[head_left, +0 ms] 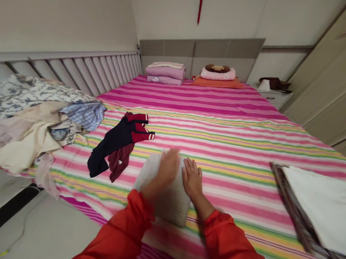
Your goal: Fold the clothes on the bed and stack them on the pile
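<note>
My left hand (167, 171) is blurred with motion above a folded pale grey-white garment (173, 203) and seems to touch its upper part. My right hand (192, 179) lies flat beside it, fingers spread, resting on the garment's right edge. Both forearms are in red sleeves. The garment lies on a pink, white and yellow striped bedsheet (227, 147). A navy and maroon garment (117, 146) lies crumpled to the left of my hands, apart from them.
A heap of mixed clothes (37, 118) lies over the bed's left side. A white cloth with a dark patterned edge (316, 210) lies at right. Folded pink bedding (165, 73) and pillows (218, 73) stand at the far end, beside a slatted bed rail (89, 75).
</note>
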Demonstrator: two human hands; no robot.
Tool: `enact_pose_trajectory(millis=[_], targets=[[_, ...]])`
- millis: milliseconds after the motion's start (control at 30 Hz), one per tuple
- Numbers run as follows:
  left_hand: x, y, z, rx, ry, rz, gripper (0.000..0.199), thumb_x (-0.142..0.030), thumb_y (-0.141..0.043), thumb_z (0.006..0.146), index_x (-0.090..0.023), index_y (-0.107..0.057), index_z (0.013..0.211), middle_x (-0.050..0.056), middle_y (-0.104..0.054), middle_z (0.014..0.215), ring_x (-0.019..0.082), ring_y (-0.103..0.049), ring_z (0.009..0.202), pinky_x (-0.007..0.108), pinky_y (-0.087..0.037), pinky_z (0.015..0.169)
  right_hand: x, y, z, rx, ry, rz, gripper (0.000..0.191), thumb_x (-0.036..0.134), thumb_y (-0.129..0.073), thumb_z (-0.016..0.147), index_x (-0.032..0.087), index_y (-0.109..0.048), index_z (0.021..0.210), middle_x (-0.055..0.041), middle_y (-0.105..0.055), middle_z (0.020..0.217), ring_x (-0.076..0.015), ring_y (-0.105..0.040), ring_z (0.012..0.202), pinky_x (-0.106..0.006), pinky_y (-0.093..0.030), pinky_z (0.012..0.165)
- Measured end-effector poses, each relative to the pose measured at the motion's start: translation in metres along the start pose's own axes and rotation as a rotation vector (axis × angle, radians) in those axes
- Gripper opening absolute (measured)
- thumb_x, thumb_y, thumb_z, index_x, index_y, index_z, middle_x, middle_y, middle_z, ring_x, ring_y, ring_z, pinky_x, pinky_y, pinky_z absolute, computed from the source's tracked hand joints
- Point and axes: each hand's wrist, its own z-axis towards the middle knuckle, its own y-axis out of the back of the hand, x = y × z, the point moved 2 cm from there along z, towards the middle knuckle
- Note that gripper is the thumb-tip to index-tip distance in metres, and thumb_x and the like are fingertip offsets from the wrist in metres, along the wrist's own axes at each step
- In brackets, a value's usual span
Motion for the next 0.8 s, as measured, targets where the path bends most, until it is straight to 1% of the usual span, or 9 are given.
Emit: enact_pose_trajectory(millis=[67,133,200,333,433,500,567,700,800], targets=[[-0.020,-0.020,-0.006,0.097,-0.116,-0.001,0.049,-0.032,-0.023,0.099,-0.026,-0.046,0.142,0.005,-0.048,0.149,0.022,-0.037,0.140,0.048,-0.024,0.118,-0.002,-0.001,0.000,0.006,0.000,-0.008,0.051,0.030,-0.024,0.100,0.026,-0.038,0.149,-0.0062,-0.042,0.154,-0.0219,-0.024,0.147,-0.051,-0.023,0.114],[-0.021,-0.033,-0.008,0.170,-0.116,0.063,0.049,-0.035,-0.027,0.098,-0.027,-0.045,0.143,0.005,-0.047,0.150,0.023,-0.036,0.142,0.050,-0.023,0.118,-0.004,-0.002,0.000,0.006,0.006,0.003,0.052,0.029,-0.023,0.100,0.026,-0.037,0.149,-0.0062,-0.042,0.153,-0.0215,-0.024,0.147,-0.051,-0.024,0.114],[-0.003,-0.033,-0.003,0.205,-0.065,0.123,0.048,-0.036,-0.031,0.097,-0.026,-0.046,0.142,0.006,-0.047,0.150,0.025,-0.035,0.142,0.052,-0.021,0.119,-0.004,-0.001,0.000,0.000,0.015,0.031,0.051,0.031,-0.023,0.100,0.027,-0.040,0.148,-0.0052,-0.041,0.154,-0.0215,-0.026,0.146,-0.052,-0.024,0.114],[0.049,-0.013,0.014,0.224,0.035,0.157,0.048,-0.032,-0.034,0.096,-0.023,-0.049,0.140,0.009,-0.046,0.150,0.028,-0.036,0.142,0.056,-0.021,0.117,-0.001,0.003,0.001,-0.001,-0.002,0.075,0.050,0.033,-0.024,0.100,0.026,-0.044,0.145,-0.0048,-0.042,0.153,-0.0220,-0.028,0.145,-0.053,-0.022,0.115],[0.063,0.001,0.022,0.223,0.073,0.166,0.047,-0.029,-0.036,0.094,-0.022,-0.050,0.139,0.010,-0.049,0.148,0.029,-0.039,0.140,0.056,-0.023,0.116,0.001,0.003,0.001,-0.012,-0.008,0.075,0.049,0.032,-0.025,0.100,0.026,-0.045,0.145,-0.0048,-0.043,0.153,-0.0220,-0.029,0.145,-0.053,-0.023,0.114],[0.052,0.006,0.021,0.197,0.080,0.168,0.048,-0.027,-0.034,0.095,-0.019,-0.051,0.138,0.011,-0.050,0.146,0.029,-0.040,0.139,0.056,-0.024,0.116,-0.001,0.001,0.001,-0.018,-0.005,0.072,0.049,0.032,-0.025,0.100,0.026,-0.046,0.144,-0.0053,-0.044,0.152,-0.0221,-0.029,0.144,-0.053,-0.024,0.114],[0.029,0.005,0.009,0.148,0.064,0.165,0.049,-0.027,-0.029,0.096,-0.018,-0.048,0.141,0.011,-0.048,0.148,0.026,-0.037,0.141,0.052,-0.024,0.117,-0.006,-0.002,0.001,-0.022,0.000,0.079,0.050,0.033,-0.024,0.100,0.027,-0.045,0.144,-0.0052,-0.044,0.152,-0.0220,-0.029,0.145,-0.053,-0.024,0.114],[-0.019,-0.017,-0.041,-0.017,-0.054,0.095,0.050,-0.029,-0.026,0.098,-0.020,-0.043,0.144,0.009,-0.047,0.149,0.023,-0.037,0.141,0.048,-0.026,0.118,-0.014,-0.003,0.007,0.006,0.010,0.132,0.050,0.034,-0.025,0.098,0.031,-0.045,0.144,-0.0032,-0.043,0.153,-0.0224,-0.028,0.145,-0.055,-0.024,0.113],[-0.028,-0.033,-0.077,-0.059,-0.114,0.078,0.048,-0.030,-0.031,0.097,-0.020,-0.046,0.141,0.008,-0.051,0.146,0.024,-0.040,0.139,0.050,-0.028,0.117,-0.008,0.002,0.011,0.079,-0.076,0.175,0.049,0.035,-0.028,0.098,0.029,-0.049,0.142,-0.0041,-0.042,0.153,-0.0240,-0.028,0.145,-0.056,-0.026,0.112]])
